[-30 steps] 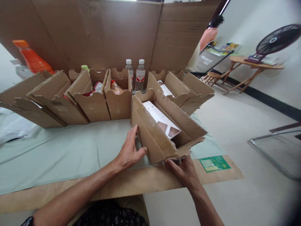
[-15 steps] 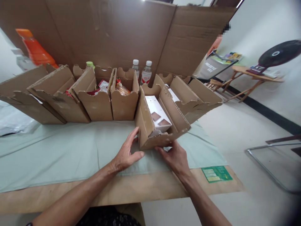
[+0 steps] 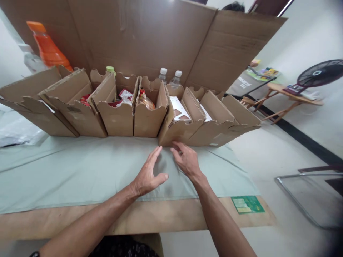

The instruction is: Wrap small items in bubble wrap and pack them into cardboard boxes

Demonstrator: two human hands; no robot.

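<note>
A row of open cardboard bins stands along the back of the table. One cardboard bin holding a white and brown box sits in the row right of centre. My left hand hovers open just in front of it, fingers stretched, holding nothing. My right hand is open too, fingertips close to the bin's front bottom edge, palm down over the pale green cloth.
Neighbouring bins hold red packets and a wrapped snack. Two water bottles and an orange bottle stand behind, against a big cardboard sheet. A green card lies at the table's right. A fan stands on a side table.
Both hands pushed the bin with the white box back into the row, then let go and drew slightly away from it.
</note>
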